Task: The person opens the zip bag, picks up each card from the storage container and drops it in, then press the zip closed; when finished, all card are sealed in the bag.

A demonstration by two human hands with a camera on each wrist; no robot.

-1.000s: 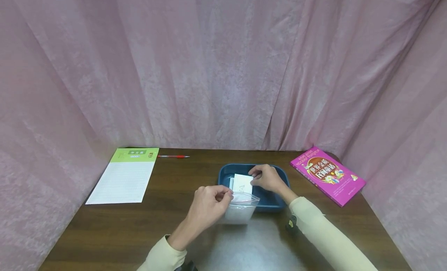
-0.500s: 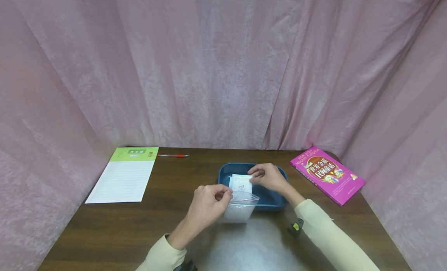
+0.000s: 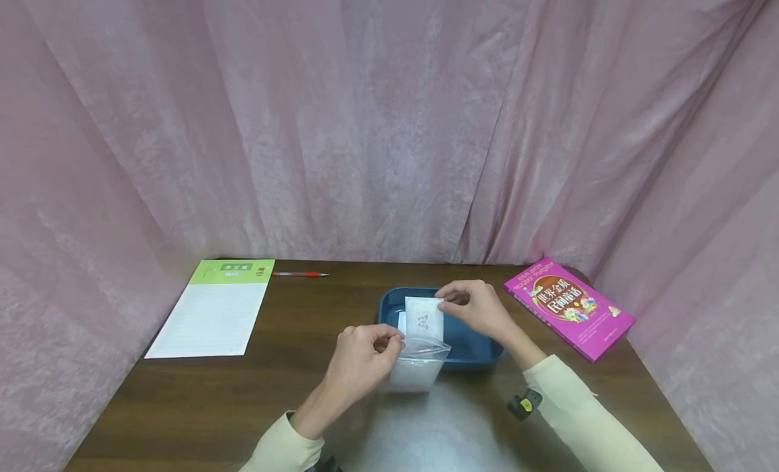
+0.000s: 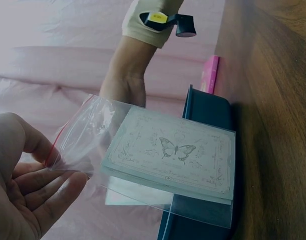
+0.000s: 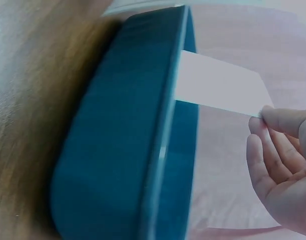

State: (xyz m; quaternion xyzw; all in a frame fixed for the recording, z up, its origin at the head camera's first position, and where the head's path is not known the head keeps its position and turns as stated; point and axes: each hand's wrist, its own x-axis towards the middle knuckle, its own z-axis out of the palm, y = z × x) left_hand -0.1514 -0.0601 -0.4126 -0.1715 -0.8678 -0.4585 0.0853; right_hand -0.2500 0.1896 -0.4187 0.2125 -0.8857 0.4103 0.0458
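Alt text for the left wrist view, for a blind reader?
The left hand pinches the mouth of a clear zip bag with a red seal line; inside are pale cards, the front one printed with a butterfly. Behind are a blue tray, the right forearm and pink curtain.

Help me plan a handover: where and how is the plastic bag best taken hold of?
Likely best: pinch the plastic bag at the mouth's free right end, from the right. The left grip holds the opposite end; the cards inside sit lower, leaving bare film here.
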